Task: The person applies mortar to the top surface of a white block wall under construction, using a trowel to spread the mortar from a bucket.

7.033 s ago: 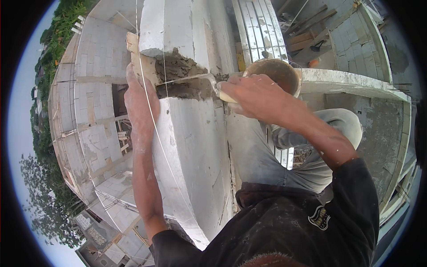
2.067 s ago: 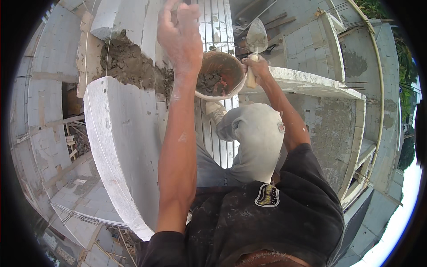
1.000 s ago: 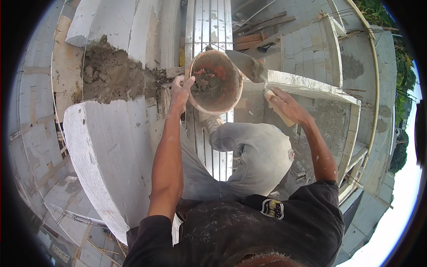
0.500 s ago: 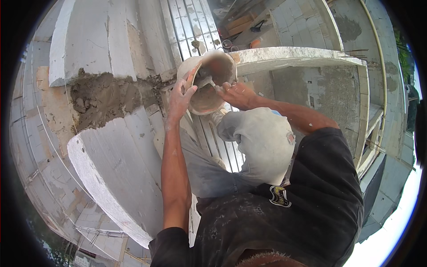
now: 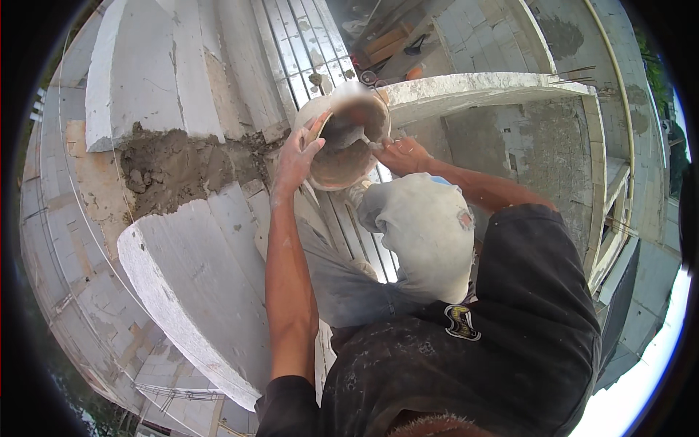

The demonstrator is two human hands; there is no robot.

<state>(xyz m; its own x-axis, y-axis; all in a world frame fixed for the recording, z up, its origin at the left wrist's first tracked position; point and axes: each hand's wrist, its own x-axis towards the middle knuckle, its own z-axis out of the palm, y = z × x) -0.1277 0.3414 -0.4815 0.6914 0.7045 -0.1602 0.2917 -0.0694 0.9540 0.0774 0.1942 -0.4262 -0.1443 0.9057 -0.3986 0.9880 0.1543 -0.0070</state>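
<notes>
Bucket (image 5: 338,163) between the hands, mouth turned toward the right

The left hand (image 5: 295,157) is clamped on the bucket's left rim, thumb on the near side and fingers farther up. The bucket leans, its outer wall showing on the upper left and its mouth facing down and right, toward the right hand (image 5: 404,154). That hand is closed around the trowel (image 5: 355,136), the handle mostly hidden in the fist. The trowel's long axis runs leftward from the fist into the mouth; how much mortar the blade carries I cannot tell.

The mortar bed (image 5: 175,169) lies left of both hands, in the gap of the block wall (image 5: 193,255). The left hand is the nearer; the bucket stands between the trowel hand and the bed.
</notes>
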